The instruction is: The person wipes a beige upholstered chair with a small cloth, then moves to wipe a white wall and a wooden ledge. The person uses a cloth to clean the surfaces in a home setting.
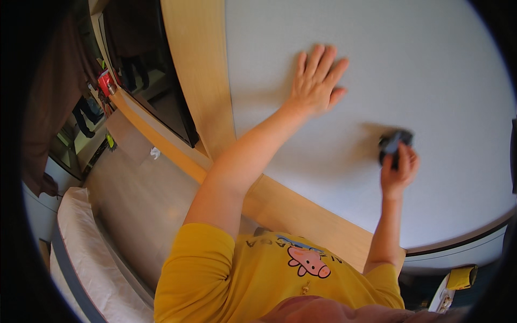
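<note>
Palm down, my left hand (317, 82) rests with fingers spread on a light grey wall panel (436, 76). My right hand (400, 171) grips a dark handheld tool (396, 143) against the same panel, lower and to the right. Motion blurs the tool, so its exact kind is unclear; it looks black with a grey-blue part on top. Its working face is hidden against the panel. Pale wood trim (198, 52) borders the panel on the left, and another wood strip (299, 198) runs along its lower edge.
At left, a dark glossy screen (149, 72) stands above a wooden ledge (157, 131). A person's legs (85, 117) show farther off. A white-covered bed (97, 266) lies lower left. Crumpled white tissue (155, 152) sits near the ledge. A yellow packet (461, 277) is at lower right.
</note>
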Demonstrator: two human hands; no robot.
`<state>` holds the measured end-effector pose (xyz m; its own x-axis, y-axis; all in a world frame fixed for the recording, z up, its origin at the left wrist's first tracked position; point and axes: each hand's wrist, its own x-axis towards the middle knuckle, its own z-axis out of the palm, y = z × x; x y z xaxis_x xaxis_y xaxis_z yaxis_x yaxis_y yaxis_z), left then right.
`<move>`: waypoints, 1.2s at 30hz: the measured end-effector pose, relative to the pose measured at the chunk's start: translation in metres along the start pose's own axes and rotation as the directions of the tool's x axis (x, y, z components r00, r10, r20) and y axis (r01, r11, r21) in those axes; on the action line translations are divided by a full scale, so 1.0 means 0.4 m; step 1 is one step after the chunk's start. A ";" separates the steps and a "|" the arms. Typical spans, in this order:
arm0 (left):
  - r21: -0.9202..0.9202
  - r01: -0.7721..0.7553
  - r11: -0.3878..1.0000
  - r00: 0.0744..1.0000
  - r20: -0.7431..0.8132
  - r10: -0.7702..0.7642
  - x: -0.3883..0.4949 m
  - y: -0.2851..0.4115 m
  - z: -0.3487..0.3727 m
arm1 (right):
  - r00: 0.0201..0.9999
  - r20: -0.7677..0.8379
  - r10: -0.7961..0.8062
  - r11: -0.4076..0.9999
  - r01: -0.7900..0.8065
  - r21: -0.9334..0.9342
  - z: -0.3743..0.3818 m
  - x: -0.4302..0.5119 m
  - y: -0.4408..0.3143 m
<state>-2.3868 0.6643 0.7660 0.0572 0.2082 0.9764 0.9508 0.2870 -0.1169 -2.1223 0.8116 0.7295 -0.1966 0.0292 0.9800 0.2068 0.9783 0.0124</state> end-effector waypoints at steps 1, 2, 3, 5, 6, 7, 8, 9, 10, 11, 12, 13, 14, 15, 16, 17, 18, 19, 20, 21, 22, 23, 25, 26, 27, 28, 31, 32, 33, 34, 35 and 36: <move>-0.012 -0.012 1.000 0.999 0.052 0.012 -0.035 -0.002 -0.022 | 0.993 -0.057 -0.103 0.992 0.098 -0.078 0.005 0.081 -0.010; -0.025 -0.008 1.000 0.995 0.100 0.010 -0.069 0.001 -0.033 | 0.979 -0.087 -0.187 0.976 0.175 -0.126 0.006 0.161 -0.002; -0.037 -0.010 0.999 0.989 0.145 0.015 -0.103 -0.006 -0.057 | 0.956 -0.161 -0.247 0.963 0.224 -0.147 0.017 0.240 -0.014; -0.069 0.004 0.998 0.967 0.256 0.014 -0.171 -0.022 -0.121 | 0.878 -0.295 -0.376 0.925 0.341 -0.165 0.044 0.389 -0.068; -0.072 0.021 0.997 0.952 0.306 0.002 -0.204 -0.015 -0.137 | 0.865 -0.312 -0.392 0.919 0.355 -0.170 0.061 0.440 -0.087; -0.079 0.033 0.996 0.939 0.344 -0.004 -0.232 -0.014 -0.161 | 0.870 -0.312 -0.381 0.924 0.351 -0.151 0.083 0.492 -0.120; -0.083 0.047 0.995 0.923 0.384 -0.012 -0.256 -0.010 -0.181 | 0.889 -0.265 -0.374 0.927 0.351 -0.130 0.105 0.539 -0.154; -0.097 0.079 0.992 0.909 0.417 -0.031 -0.279 -0.005 -0.198 | 0.889 -0.233 -0.393 0.919 0.370 -0.137 0.136 0.574 -0.189; -0.107 0.114 0.988 0.890 0.452 -0.054 -0.304 -0.002 -0.217 | 0.886 -0.203 -0.417 0.909 0.403 -0.109 0.174 0.596 -0.226; -0.111 0.145 0.983 0.872 0.485 -0.073 -0.327 0.001 -0.234 | 0.889 -0.128 -0.441 0.897 0.432 -0.091 0.213 0.598 -0.262; -0.082 0.194 0.978 0.839 0.530 -0.123 -0.350 0.005 -0.245 | 0.880 -0.072 -0.470 0.882 0.465 -0.077 0.261 0.586 -0.299; -0.043 0.243 0.969 0.800 0.573 -0.176 -0.373 0.005 -0.255 | 0.868 -0.023 -0.497 0.868 0.497 -0.007 0.303 0.562 -0.329; -0.008 0.287 0.958 0.761 0.609 -0.223 -0.394 0.003 -0.264 | 0.846 0.031 -0.532 0.846 0.531 0.046 0.343 0.532 -0.356; 0.012 0.314 0.949 0.750 0.610 -0.255 -0.415 0.007 -0.267 | 0.825 0.069 -0.561 0.827 0.554 0.098 0.376 0.491 -0.372; 0.044 0.347 0.937 0.723 0.624 -0.296 -0.439 0.006 -0.280 | 0.792 0.117 -0.599 0.800 0.587 0.121 0.407 0.443 -0.395; 0.062 0.365 0.929 0.726 0.605 -0.326 -0.460 0.004 -0.295 | 0.732 0.204 -0.651 0.758 0.640 0.123 0.429 0.393 -0.410; 0.086 0.383 0.920 0.726 0.588 -0.357 -0.480 0.004 -0.312 | 0.662 0.259 -0.704 0.705 0.696 0.138 0.444 0.338 -0.418; 0.090 0.420 0.903 0.710 0.588 -0.388 -0.494 0.003 -0.332 | 0.594 0.321 -0.737 0.663 0.727 0.177 0.454 0.278 -0.423; 0.099 0.452 0.887 0.689 0.592 -0.417 -0.501 0.002 -0.356 | 0.513 0.415 -0.751 0.629 0.748 0.213 0.456 0.219 -0.422; 0.124 0.480 0.868 0.648 0.617 -0.447 -0.502 0.001 -0.378 | 0.443 0.439 -0.781 0.583 0.769 0.261 0.451 0.159 -0.413; 0.113 0.483 0.868 0.669 0.592 -0.449 -0.495 0.003 -0.399 | 0.362 0.493 -0.791 0.548 0.778 0.308 0.444 0.103 -0.400; 0.117 0.485 0.867 0.671 0.586 -0.454 -0.481 0.007 -0.418 | 0.334 0.493 -0.803 0.529 0.780 0.333 0.439 0.058 -0.387; 0.083 0.490 0.868 0.688 0.574 -0.444 -0.432 0.032 -0.433 | 0.247 0.500 -0.830 0.474 0.784 0.400 0.427 0.001 -0.352; 0.050 0.493 0.869 0.704 0.563 -0.432 -0.401 0.049 -0.430 | 0.325 0.446 -0.834 0.521 0.730 0.442 0.422 -0.011 -0.336; 0.017 0.494 0.869 0.720 0.551 -0.421 -0.363 0.074 -0.426 | 0.368 0.418 -0.830 0.548 0.675 0.494 0.413 -0.012 -0.321; -0.053 0.479 0.876 0.768 0.509 -0.389 -0.326 0.099 -0.413 | 0.401 0.427 -0.811 0.584 0.605 0.541 0.405 0.001 -0.304; -0.223 0.392 0.892 0.886 0.353 -0.301 -0.203 0.171 -0.342 | 0.705 0.428 -0.565 0.725 0.176 0.666 0.359 0.080 -0.273; -0.251 0.357 0.900 0.915 0.290 -0.281 -0.161 0.187 -0.317 | 0.768 0.244 -0.592 0.673 0.304 0.675 0.340 0.127 -0.254; -0.277 0.319 0.906 0.939 0.225 -0.261 -0.119 0.200 -0.296 | 0.773 0.183 -0.608 0.683 0.391 0.617 0.317 0.177 -0.233; -0.313 0.278 0.908 0.955 0.187 -0.228 -0.078 0.211 -0.274 | 0.773 0.116 -0.623 0.689 0.473 0.549 0.291 0.227 -0.210; -0.349 0.234 0.908 0.970 0.148 -0.194 -0.037 0.215 -0.256 | 0.766 0.092 -0.637 0.706 0.531 0.469 0.261 0.269 -0.193; -0.384 0.188 0.904 0.982 0.105 -0.159 0.002 0.218 -0.238 | 0.788 0.031 -0.616 0.725 0.551 0.414 0.229 0.304 -0.180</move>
<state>-2.2749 0.6004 0.7740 -0.1272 0.2567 0.9581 0.9873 -0.0601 0.1472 -2.2488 0.7633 0.8298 -0.3117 -0.5729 0.7581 -0.3547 0.8103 0.4665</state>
